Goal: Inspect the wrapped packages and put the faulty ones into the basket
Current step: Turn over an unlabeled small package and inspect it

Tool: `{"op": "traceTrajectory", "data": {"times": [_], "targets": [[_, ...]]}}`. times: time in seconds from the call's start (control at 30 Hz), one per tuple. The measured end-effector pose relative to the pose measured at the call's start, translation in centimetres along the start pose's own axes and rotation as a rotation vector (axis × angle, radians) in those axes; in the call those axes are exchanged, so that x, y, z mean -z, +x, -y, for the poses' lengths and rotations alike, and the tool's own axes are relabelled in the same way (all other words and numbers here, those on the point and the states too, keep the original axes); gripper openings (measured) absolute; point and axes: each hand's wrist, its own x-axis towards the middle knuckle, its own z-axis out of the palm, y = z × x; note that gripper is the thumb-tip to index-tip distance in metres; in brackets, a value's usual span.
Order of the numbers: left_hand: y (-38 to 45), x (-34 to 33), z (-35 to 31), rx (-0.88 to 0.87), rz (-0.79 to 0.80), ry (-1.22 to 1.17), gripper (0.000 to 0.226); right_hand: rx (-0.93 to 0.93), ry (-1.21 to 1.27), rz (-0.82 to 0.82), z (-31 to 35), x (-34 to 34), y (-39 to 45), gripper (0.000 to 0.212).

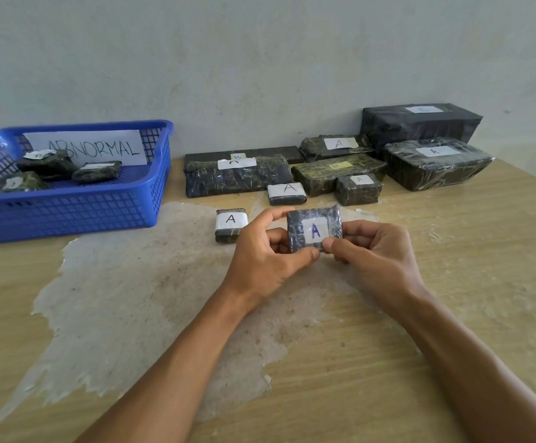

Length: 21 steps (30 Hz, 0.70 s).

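Your left hand (268,251) and right hand (377,251) hold a small dark film-wrapped package labelled A (314,228) between them, above the worn wooden table (420,346). Just left of it lies a small wrapped package with a white A band (230,224). Behind, a cluster of dark wrapped packages (334,167) sits against the pale wall (260,59), larger ones to the right. Far left stands the blue plastic mesh basket (68,206), holding three small wrapped packages (52,171) (sign propped behind them).
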Motion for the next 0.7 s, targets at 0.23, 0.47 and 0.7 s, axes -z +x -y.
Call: {"op": "traceTrajectory", "data": {"times": [0.23,0.47,0.7], "targets": [[0.2,0.2,-0.2,0.045,0.013,-0.083,0.073,0.048,-0.102,0.08,-0.5,0.6,0.2,0.048],[0.3,0.9,-0.3,0.064,0.048,-0.225,0.034,0.155,-0.107,0.3,-0.6,1.6,0.6,0.058],[0.6,1.4,0.0,0.105,0.059,-0.258,0.065,0.166,-0.095,0.124,-0.6,1.1,0.5,0.048]]}}
